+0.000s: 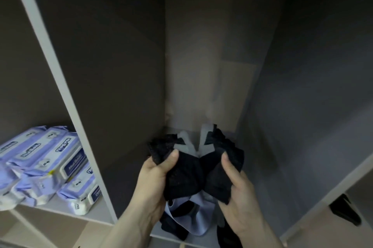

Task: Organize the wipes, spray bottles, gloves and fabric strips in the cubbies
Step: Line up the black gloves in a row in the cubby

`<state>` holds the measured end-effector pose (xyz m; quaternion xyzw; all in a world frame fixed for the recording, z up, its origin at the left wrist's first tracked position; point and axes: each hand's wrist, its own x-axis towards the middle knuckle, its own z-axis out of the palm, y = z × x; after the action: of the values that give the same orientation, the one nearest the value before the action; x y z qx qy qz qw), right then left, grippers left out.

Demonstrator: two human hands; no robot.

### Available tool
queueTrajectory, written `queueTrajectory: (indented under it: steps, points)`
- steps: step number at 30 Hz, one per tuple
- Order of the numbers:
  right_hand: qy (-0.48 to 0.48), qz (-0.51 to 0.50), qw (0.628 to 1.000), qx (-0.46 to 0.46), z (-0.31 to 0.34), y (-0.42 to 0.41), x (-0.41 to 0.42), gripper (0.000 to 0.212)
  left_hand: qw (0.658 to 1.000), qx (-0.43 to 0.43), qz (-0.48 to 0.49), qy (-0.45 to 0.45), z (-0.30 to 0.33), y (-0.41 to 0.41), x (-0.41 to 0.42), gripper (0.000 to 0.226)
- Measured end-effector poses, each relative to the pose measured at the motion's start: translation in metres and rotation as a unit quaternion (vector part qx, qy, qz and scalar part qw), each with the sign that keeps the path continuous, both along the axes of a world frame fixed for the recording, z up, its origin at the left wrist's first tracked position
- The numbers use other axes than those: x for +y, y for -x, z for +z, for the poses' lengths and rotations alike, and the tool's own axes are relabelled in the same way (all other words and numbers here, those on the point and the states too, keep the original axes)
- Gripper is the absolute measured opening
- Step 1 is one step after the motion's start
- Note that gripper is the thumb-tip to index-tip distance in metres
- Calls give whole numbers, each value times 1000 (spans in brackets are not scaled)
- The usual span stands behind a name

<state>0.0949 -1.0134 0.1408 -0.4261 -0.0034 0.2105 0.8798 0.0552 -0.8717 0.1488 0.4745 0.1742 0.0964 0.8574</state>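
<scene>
A bundle of black and grey gloves [193,171] is held inside the middle cubby [201,66], just above its floor. My left hand [155,179] grips the bundle's left side with the thumb on top. My right hand [238,185] grips its right side, thumb pressed on the black fabric. Grey cuffs stick up at the back of the bundle, and light blue and black fabric [193,219] hangs below my hands. Several purple-and-white wipes packs [50,165] lie stacked in the left cubby.
A white divider panel [60,90] separates the left cubby from the middle one. A black object [345,211] lies in the compartment at the lower right, past another white edge. The middle cubby's back and right walls are dim and bare.
</scene>
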Motion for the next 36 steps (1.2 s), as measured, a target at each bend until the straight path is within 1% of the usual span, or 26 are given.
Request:
queueTrajectory:
  steps: [1,3,5,6,8,10,11,12,14,15,17,18,19,20,22,23,24,25,27,28,29,30,32,33,34,36]
  points:
    - [-1,-14,1000,4,0,-4,-2,39,1000,6,22,14,-1,-1,4,8]
    - [44,-48,998,9,-4,-11,-5,42,998,2,48,32,-2,-2,14,13]
    - [129,-77,988,-19,-5,-14,-2,42,997,-14,51,55,-1,0,16,18]
    - [176,-81,980,-47,-5,-13,0,37,997,-21,47,62,-1,1,15,19]
    - [249,-70,960,-108,-1,-7,11,24,996,-18,36,75,1,2,10,16]
    - [278,-45,950,-134,3,2,25,23,996,-3,24,86,4,2,3,17]
    - [282,-23,950,-132,2,6,30,25,996,-1,15,90,5,3,-1,19]
    - [286,2,950,-129,1,10,35,30,995,-4,3,95,5,3,-4,22]
    - [289,52,946,-138,1,19,44,48,995,-11,-15,99,1,5,-7,30]
    - [289,70,943,-149,3,23,47,62,995,-10,-23,99,-2,4,-7,37]
    - [298,85,935,-174,0,28,55,94,995,-8,-52,86,-9,4,-6,59]
    - [326,78,921,-198,-1,29,59,104,994,-22,-77,73,-13,4,-5,67]
    - [367,72,901,-221,-1,31,61,104,993,-38,-95,62,-15,5,-4,68]
    - [417,75,872,-245,0,34,63,92,993,-45,-95,58,-17,6,-2,63]
    - [517,80,791,-317,2,41,68,59,995,-38,-61,69,-18,8,3,53]
    - [543,70,757,-357,-3,40,70,52,996,-30,-47,72,-18,8,6,50]
    - [544,68,751,-368,-7,38,72,51,996,-18,-41,74,-20,7,11,53]
    - [518,71,784,-335,-5,36,72,54,996,-5,-41,83,-22,7,16,56]
    - [407,28,882,-235,-11,25,69,57,992,25,-40,119,-22,8,28,57]
    - [347,8,921,-176,-13,19,69,61,990,39,-40,133,-24,8,35,55]
    - [294,13,948,-120,-18,14,68,63,988,53,-46,136,-26,8,41,54]
    - [238,36,968,-73,-23,11,70,62,987,67,-60,132,-28,10,45,55]
    - [144,63,987,20,-32,11,76,47,987,88,-92,102,-30,10,49,58]
    - [126,55,989,55,-37,10,81,43,988,97,-99,76,-32,10,49,58]
    - [117,34,988,91,-42,11,86,43,990,97,-97,44,-33,11,47,55]
    - [97,-16,983,153,-55,13,94,41,993,82,-64,-57,-40,16,44,37]
